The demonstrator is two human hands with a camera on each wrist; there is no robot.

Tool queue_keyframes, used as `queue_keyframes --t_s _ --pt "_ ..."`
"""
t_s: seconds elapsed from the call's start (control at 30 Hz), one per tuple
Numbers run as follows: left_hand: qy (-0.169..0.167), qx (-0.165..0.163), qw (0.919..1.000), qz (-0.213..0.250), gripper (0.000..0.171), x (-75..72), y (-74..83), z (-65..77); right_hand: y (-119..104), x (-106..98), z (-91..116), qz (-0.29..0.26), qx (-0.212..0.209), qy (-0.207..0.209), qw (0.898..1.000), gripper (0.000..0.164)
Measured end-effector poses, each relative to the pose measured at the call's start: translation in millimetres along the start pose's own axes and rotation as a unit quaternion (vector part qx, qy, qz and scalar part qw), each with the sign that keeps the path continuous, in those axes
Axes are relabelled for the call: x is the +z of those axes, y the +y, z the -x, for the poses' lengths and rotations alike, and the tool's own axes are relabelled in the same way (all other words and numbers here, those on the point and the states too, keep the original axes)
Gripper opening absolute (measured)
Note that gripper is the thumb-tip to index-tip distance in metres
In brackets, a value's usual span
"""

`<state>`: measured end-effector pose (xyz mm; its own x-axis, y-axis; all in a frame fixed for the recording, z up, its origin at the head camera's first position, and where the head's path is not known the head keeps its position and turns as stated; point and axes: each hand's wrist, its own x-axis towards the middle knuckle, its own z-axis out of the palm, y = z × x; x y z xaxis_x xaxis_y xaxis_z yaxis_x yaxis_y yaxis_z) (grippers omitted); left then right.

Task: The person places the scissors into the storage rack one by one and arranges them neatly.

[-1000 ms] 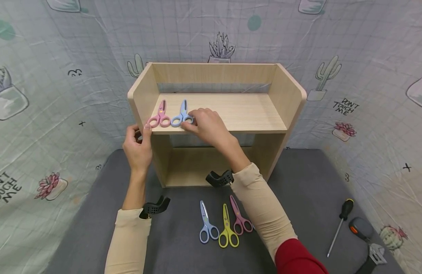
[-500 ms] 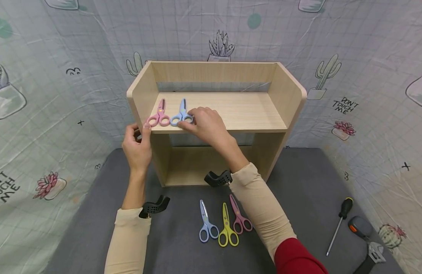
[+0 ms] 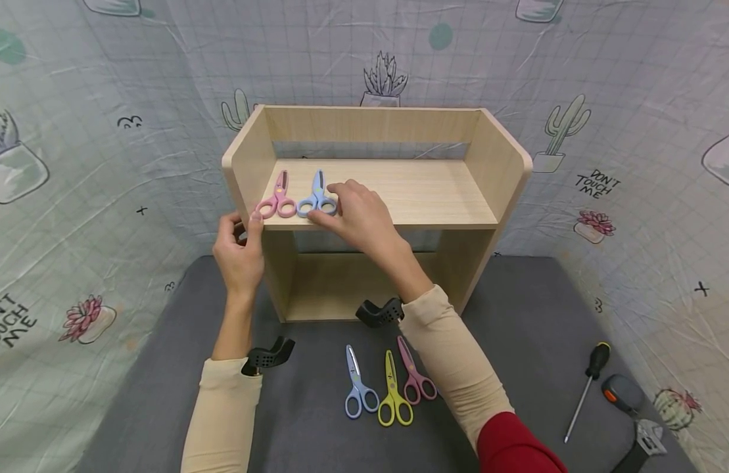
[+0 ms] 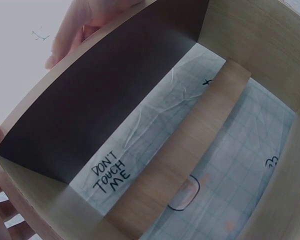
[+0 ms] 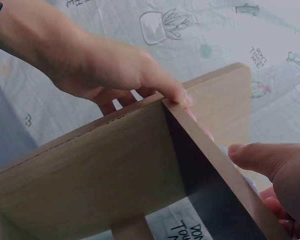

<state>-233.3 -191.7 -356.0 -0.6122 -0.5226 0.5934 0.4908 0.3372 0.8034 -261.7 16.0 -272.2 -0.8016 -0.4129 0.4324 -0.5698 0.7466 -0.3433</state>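
A small wooden shelf unit (image 3: 373,117) stands in front of me. On its upper board lie pink scissors (image 3: 279,194) at the left and blue scissors (image 3: 317,195) beside them, blades pointing back. My left hand (image 3: 238,256) grips the shelf's left side at the front corner, thumb on the board's edge near the pink handle; its other fingers are partly hidden behind the panel. My right hand (image 3: 364,217) is at the blue scissors, thumb by the lower handle edge and forefinger to the right of the pivot. In the right wrist view its thumb (image 5: 252,155) extends over the board's edge.
Light blue scissors (image 3: 355,384), yellow scissors (image 3: 392,394) and another pink pair (image 3: 416,374) lie on the grey table before the shelf. A screwdriver (image 3: 589,387), a dark tape measure (image 3: 623,393) and an adjustable wrench (image 3: 645,440) lie at the right.
My right thumb has slid slightly left along the blue handles, and the forefinger now stands a little off them. Both pairs on the shelf and the left hand keep their places.
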Motion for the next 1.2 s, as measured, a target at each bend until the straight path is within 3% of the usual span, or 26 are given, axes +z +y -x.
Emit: queue_keyframes --t_s 0.23,0.5,0.63,0.9,1.2 --pt "0.003 0.004 1.0000 -0.002 0.038 0.3 -1.2 0.9 -3 -5 15 -0.007 0.005 0.013 1.000 0.066" --pt "0.009 0.000 0.9999 -0.011 0.034 2.9 -2.7 0.4 4 -6 40 -0.024 -0.065 0.120 0.990 0.057" --pt "0.005 -0.001 1.0000 -0.008 0.036 1.6 -1.2 1.2 6 -4 55 -0.032 -0.092 0.150 0.984 0.055" --pt "0.004 0.000 1.0000 -0.005 0.036 1.0 -2.0 0.0 10 4 83 -0.035 -0.126 0.166 0.977 0.058" --pt "0.001 -0.003 1.0000 -0.004 0.036 1.4 -2.6 0.0 16 20 114 -0.022 -0.127 0.163 0.978 0.061"
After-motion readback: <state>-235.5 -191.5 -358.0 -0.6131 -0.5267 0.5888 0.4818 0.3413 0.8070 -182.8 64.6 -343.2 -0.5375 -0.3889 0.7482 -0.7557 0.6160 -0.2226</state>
